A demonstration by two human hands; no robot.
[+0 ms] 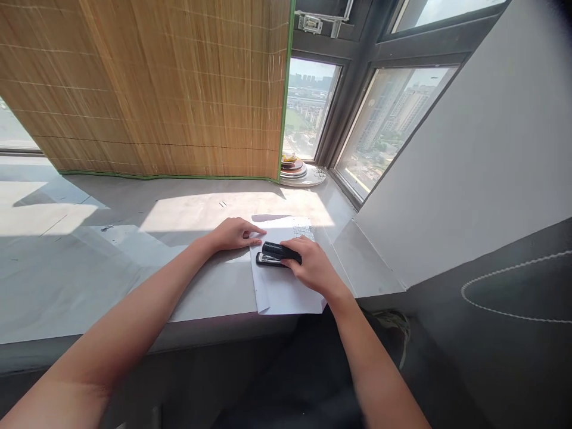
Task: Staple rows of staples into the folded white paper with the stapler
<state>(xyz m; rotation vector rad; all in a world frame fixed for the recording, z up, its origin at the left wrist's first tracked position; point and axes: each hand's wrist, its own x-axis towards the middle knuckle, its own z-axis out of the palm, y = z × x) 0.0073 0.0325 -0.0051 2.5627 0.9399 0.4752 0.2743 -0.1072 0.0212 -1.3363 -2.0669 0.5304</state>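
Observation:
My right hand (309, 262) is wrapped around a black stapler (277, 252), which points left over white sheets of paper (290, 294). The stapler's jaw stands apart at its left end, above its base. At the left edge of the paper rests my left hand (235, 233), index finger and thumb stretched out with a gap between them and touching the sheet. Some print or writing shows near the paper's upper right corner, partly behind my right hand. The paper's lower left corner looks folded, and its near edge reaches the ledge's front.
The pale window ledge (214, 283) ends at a front edge close to me. A bamboo blind (156, 89) hangs behind it. Stacked plates (295, 171) stand in the window corner. A white wall (482, 149) rises on the right, with a beaded cord (463, 292) hanging near it.

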